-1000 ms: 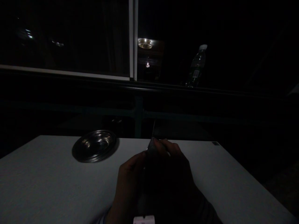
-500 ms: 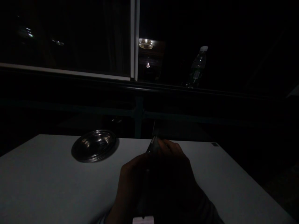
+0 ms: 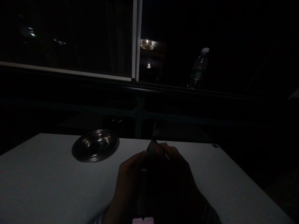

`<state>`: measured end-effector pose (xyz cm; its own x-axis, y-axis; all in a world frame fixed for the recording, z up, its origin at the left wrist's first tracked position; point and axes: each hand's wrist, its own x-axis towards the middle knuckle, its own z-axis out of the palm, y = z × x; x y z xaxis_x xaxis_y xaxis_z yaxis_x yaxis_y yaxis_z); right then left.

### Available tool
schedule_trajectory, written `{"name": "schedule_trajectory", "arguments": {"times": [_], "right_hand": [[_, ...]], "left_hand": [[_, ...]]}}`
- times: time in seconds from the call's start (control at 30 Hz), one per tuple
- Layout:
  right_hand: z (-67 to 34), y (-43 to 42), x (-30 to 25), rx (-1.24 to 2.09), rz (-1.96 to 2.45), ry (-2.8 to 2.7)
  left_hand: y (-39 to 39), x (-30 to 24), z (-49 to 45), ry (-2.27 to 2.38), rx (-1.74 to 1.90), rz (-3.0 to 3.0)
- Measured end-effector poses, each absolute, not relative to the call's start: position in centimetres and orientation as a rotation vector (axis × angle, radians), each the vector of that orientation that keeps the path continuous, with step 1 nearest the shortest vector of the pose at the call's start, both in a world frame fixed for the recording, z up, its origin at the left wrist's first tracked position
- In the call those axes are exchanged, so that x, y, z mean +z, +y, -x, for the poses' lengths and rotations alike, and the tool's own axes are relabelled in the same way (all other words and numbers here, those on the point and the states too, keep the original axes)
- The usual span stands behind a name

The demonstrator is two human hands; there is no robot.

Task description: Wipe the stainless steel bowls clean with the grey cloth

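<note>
My left hand [image 3: 127, 177] and my right hand [image 3: 178, 169] are close together above the middle of the white table [image 3: 53, 186]. The fingers of both are curled around a small dark object [image 3: 150, 150] with a shiny edge at its top. Deep shadow hides most of it, so I cannot tell its kind. A pale pinkish thing [image 3: 143, 220] shows at the bottom edge of the view, below my hands. Shiny metal dishes [image 3: 94, 146], apparently stacked, sit on the table to the left of my hands.
Beyond the table's far edge is a window with a pale frame [image 3: 136, 40]. A plastic bottle [image 3: 198, 70] with a white cap stands on the dark sill [image 3: 149, 88]. A small dark patch [image 3: 215, 145] marks the table's far right corner.
My right fingers have come down slightly and bent more over the dark object, whose shiny tip now sits lower. The dishes and the bottle stay where they were.
</note>
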<state>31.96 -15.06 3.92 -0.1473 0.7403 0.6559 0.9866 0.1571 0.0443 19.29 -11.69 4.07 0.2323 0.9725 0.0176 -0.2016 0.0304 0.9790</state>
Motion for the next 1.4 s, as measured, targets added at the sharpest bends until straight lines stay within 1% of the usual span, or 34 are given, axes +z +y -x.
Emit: {"name": "schedule_trajectory", "arguments": {"times": [0.07,0.17,0.23,0.33,0.47,0.63,0.73,0.8,0.9,1.03,1.13,1.27,1.4], "right_hand": [[-31.3,-15.1,3.9,-0.654,1.528,-1.948],[-31.3,-14.8,3.9,-0.848,1.406,-1.954],[-31.7,-14.5,3.8,-0.929,1.43,-1.952],[-31.7,-14.4,3.5,-0.855,1.504,-1.917],[-30.9,-14.6,3.2,-0.771,1.423,-1.931],[-31.6,-14.3,3.2,-0.927,1.515,-1.954],[-31.3,-14.3,2.7,-0.783,1.582,-1.925],[-30.8,-14.3,2.3,-0.724,1.542,-1.928],[-30.8,-14.3,2.4,-0.735,1.541,-1.956],[-32.0,-14.3,2.9,-0.864,1.622,-1.949],[-31.8,-14.5,2.5,-0.812,1.627,-1.977],[-30.8,-14.5,2.1,-0.77,1.492,-1.984],[-31.8,-14.5,3.0,-0.773,1.602,-1.919]], "left_hand": [[-11.4,4.0,-19.1,0.879,1.148,-1.13],[-11.2,4.1,-18.7,0.852,1.13,-1.167],[-11.1,4.2,-18.5,0.858,1.104,-1.202],[-11.0,4.2,-18.4,0.861,1.087,-1.204],[-10.8,3.9,-18.3,0.802,1.101,-1.174],[-11.0,4.1,-18.4,0.812,1.066,-1.163],[-11.0,4.1,-18.5,0.817,1.078,-1.112],[-10.9,4.1,-18.5,0.798,1.104,-1.078],[-10.9,4.1,-18.4,0.767,1.104,-1.072],[-11.2,4.3,-18.5,0.761,1.025,-1.09],[-11.1,4.2,-18.4,0.763,1.039,-1.067],[-10.7,4.0,-18.2,0.768,1.089,-1.054],[-10.9,4.1,-18.2,0.762,1.012,-1.11]]}}
